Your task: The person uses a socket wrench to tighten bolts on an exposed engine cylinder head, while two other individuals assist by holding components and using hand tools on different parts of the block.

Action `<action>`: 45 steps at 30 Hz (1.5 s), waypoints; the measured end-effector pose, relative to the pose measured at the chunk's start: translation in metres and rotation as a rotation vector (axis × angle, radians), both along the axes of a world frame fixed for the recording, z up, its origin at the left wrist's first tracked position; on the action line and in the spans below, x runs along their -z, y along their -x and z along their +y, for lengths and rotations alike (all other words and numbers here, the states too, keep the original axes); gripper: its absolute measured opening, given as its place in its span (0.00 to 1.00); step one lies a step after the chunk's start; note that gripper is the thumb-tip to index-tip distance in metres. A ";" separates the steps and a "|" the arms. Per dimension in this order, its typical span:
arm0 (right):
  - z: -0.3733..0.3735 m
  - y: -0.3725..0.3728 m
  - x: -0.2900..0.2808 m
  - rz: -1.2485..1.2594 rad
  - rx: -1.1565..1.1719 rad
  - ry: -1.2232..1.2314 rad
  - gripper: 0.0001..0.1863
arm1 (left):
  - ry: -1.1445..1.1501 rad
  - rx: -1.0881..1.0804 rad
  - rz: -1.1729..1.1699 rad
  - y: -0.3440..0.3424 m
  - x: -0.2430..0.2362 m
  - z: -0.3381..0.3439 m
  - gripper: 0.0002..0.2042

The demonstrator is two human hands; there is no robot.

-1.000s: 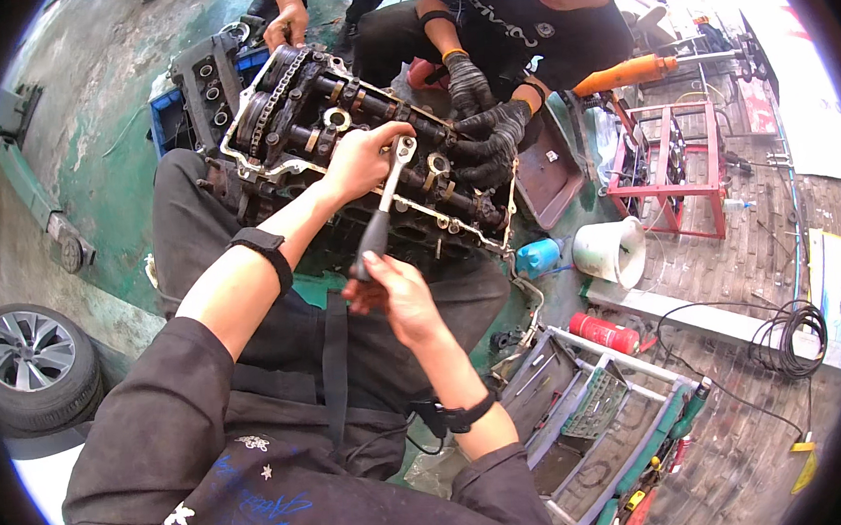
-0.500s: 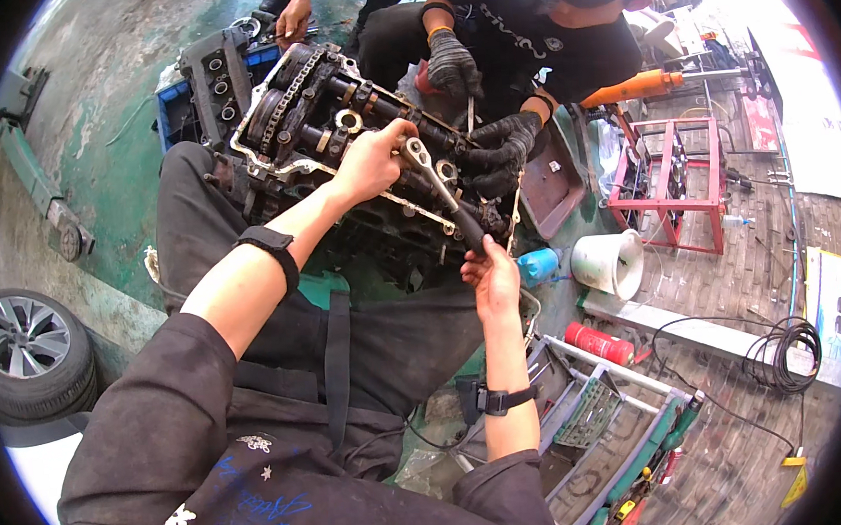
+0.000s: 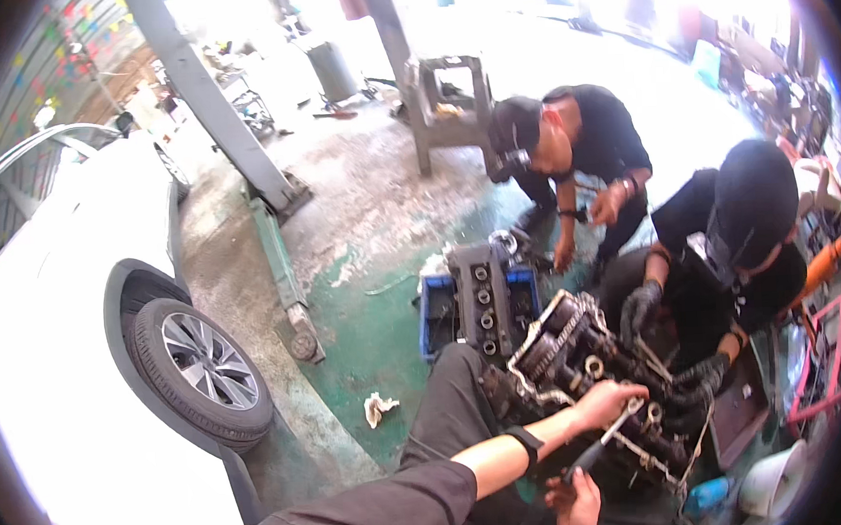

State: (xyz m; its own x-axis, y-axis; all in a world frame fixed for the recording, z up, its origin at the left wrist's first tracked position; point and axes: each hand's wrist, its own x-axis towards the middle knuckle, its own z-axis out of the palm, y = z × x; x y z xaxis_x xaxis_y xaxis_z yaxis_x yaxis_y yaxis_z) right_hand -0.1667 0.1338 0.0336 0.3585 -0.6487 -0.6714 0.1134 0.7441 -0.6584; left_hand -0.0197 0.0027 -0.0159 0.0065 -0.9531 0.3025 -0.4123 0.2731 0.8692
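Observation:
My left hand point(image 3: 604, 403) is closed at the head of a ratchet wrench point(image 3: 615, 429), over the open engine point(image 3: 566, 355) with its timing chain and camshafts showing. My right hand point(image 3: 575, 503) holds the ratchet's black handle, lower and nearer me. A gloved co-worker point(image 3: 755, 213) crouches at the engine's right side with both hands on or close to it, near a thin tool. Just behind the engine a valve cover point(image 3: 480, 292) rests on a blue crate point(image 3: 434, 327).
Another co-worker point(image 3: 596, 146) bends behind the crate. A white car point(image 3: 71, 380) stands at left beside a green lift arm point(image 3: 285, 276) and post point(image 3: 204, 102). A brown tray point(image 3: 743, 421), bucket point(image 3: 771, 482) and red frame point(image 3: 822, 368) are at right. A grey stand point(image 3: 421, 108) is farther back.
The view has swung up and left, bringing the car and workshop into sight. My hands stay on the ratchet; half a second earlier my right hand moved right, turning its handle.

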 end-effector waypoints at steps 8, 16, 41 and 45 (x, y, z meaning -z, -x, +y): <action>-0.057 0.103 0.039 0.311 -0.117 0.200 0.20 | -0.079 -0.113 -0.024 -0.009 -0.003 0.003 0.23; -0.130 0.127 0.021 0.481 0.245 0.277 0.13 | -0.123 -0.148 -0.013 -0.011 0.000 0.003 0.23; -0.025 0.052 -0.007 0.139 -0.112 0.137 0.11 | -0.096 -0.164 -0.133 -0.007 0.001 0.004 0.18; -0.061 0.069 -0.040 0.275 -0.015 0.235 0.11 | -0.110 -0.206 -0.052 -0.014 0.000 0.005 0.19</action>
